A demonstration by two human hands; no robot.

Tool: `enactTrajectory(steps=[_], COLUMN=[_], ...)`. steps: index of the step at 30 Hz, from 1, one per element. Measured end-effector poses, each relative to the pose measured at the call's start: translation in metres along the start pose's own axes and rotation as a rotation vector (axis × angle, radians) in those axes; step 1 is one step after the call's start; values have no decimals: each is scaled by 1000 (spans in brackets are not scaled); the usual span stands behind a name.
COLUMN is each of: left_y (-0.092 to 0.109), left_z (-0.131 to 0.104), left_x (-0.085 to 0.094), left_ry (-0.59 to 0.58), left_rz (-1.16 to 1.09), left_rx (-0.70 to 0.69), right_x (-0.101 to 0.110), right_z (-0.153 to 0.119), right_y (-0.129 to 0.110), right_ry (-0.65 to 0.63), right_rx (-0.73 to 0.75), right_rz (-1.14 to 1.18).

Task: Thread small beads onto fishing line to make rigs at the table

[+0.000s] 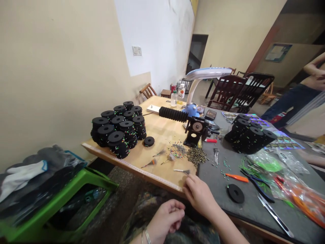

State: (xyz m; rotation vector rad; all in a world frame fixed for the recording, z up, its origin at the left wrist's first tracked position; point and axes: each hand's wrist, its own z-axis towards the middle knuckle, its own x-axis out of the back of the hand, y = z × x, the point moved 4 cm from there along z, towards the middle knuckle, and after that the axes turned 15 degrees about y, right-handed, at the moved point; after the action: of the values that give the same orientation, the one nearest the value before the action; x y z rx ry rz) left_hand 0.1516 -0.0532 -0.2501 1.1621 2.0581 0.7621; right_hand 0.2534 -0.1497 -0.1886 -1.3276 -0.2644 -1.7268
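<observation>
My left hand (167, 217) is in front of the table edge, above my lap, its fingers curled in towards the thumb; what they hold, if anything, is too small to make out. My right hand (198, 193) rests at the table's front edge with bent fingers pressed together. Its fingertips lie right beside a small grey bundle with a pale stem (180, 170); whether they touch it I cannot tell. Beyond lie an orange-tipped bundle (152, 162), a pile of brass-coloured beads (196, 156) and small coloured beads (177, 155). A black foam ring (235, 193) lies right of my right hand.
Stacked black foam spools with coloured pins (116, 137) stand left; more spools (251, 135) stand right. A black winding device (194, 128) and a lamp (195, 88) rise mid-table. Tweezers (275, 215), orange-handled tool (237, 178) and plastic bags lie right. A person stands far right.
</observation>
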Motion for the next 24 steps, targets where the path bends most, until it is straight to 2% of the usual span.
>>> enactTrajectory(steps=[6, 10, 13, 19, 24], left_y=[5, 10, 17, 40, 63], left_z=[-1, 3, 3, 0, -1], left_x=[-10, 0, 11, 31, 37], left_ry=[24, 100, 109, 52, 120], left_rz=[-104, -133, -81, 129, 516], left_rx=[18, -78, -110, -183, -410], right_x=[1, 1, 0, 3, 19], right_z=[-7, -8, -8, -8, -1], right_y=[9, 9, 9, 8, -12], right_ry=[111, 117, 127, 152, 186], right_rx=[-35, -14, 10, 30, 11], right_rz=[155, 149, 138, 103, 222])
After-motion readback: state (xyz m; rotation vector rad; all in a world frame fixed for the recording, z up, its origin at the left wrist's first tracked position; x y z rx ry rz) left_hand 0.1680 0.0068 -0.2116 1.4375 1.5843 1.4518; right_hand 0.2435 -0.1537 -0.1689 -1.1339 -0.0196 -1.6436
